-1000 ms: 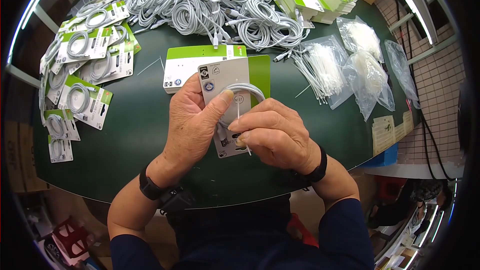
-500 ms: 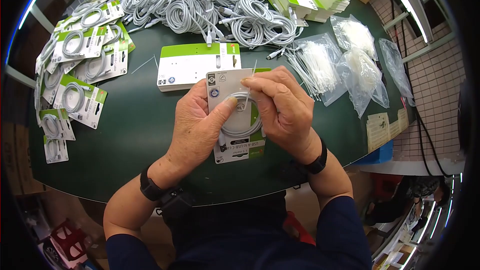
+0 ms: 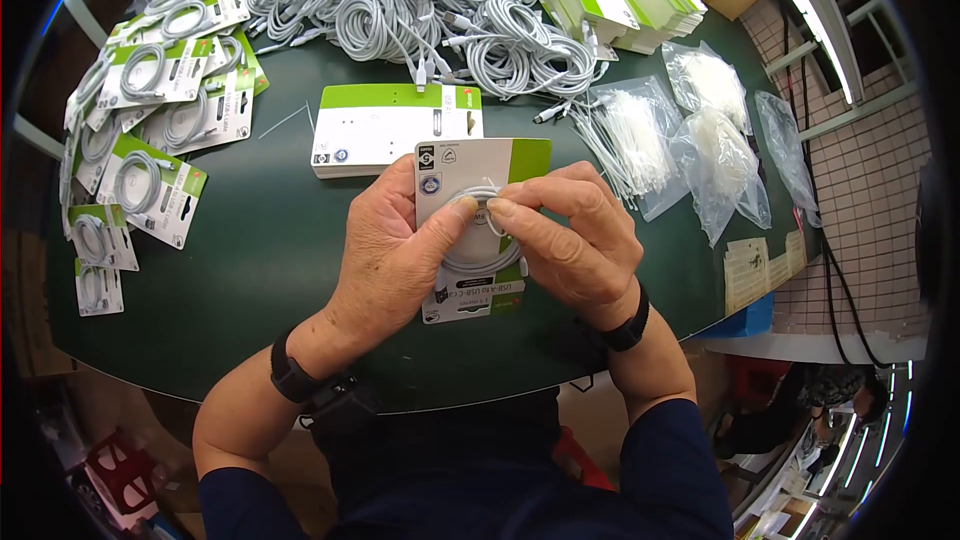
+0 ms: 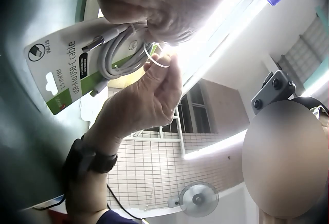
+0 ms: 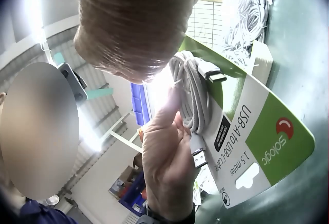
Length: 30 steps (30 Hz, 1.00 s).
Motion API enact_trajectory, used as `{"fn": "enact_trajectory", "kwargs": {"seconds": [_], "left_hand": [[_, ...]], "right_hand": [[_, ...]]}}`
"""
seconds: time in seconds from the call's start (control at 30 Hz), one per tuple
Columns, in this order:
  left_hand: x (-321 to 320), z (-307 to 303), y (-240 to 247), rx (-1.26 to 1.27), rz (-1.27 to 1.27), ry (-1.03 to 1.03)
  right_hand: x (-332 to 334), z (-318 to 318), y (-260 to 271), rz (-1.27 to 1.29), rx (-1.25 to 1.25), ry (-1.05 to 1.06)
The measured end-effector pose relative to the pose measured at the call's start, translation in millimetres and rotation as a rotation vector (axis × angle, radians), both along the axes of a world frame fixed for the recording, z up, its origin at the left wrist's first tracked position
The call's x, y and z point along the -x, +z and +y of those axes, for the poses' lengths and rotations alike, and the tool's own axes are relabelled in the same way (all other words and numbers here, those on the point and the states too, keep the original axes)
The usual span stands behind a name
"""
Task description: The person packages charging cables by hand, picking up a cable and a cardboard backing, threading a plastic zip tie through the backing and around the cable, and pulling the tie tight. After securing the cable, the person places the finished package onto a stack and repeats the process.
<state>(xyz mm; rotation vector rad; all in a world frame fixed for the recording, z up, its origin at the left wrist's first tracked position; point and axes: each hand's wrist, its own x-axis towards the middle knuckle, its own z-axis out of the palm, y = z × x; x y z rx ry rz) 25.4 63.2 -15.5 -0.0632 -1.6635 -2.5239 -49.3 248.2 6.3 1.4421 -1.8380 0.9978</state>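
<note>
My left hand point(image 3: 390, 245) holds a white and green cable card point(image 3: 530, 165) upright over the table, thumb pressing a coiled grey USB cable point(image 3: 482, 266) against its front. With thumb and index finger my right hand point(image 3: 582, 235) pinches a thin white cable tie point(image 4: 154, 63) at the top of the coil. The tie bends into a small loop in the left wrist view. In the right wrist view the card point(image 5: 241, 131) reads "USB-A to USB-C cable", and both plugs hang beside the coil point(image 5: 191, 93). Fingertips of both hands nearly meet at the tie.
Behind the hands lies a stack of cards point(image 3: 395, 135). A heap of coiled cables point(image 3: 390, 25) fills the back, with more card stacks point(image 3: 600, 0) beside it. Carded cables point(image 3: 150, 80) overlap at left. Loose cable ties point(image 3: 630, 145) and plastic bags point(image 3: 722, 165) lie at right.
My right hand drew the tie's end upward over the coil, then came down to the left thumb. The straight tie end that stood up is now bent into a loop. The left hand keeps its hold.
</note>
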Motion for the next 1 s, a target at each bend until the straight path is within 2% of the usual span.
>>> {"fn": "enact_trajectory", "kwargs": {"seconds": [1.0], "left_hand": [[-5.7,3.5,0.0,0.095,0.098,0.014]], "right_hand": [[0.0,-5.4,8.1,-0.073,-0.032,-0.052]]}}
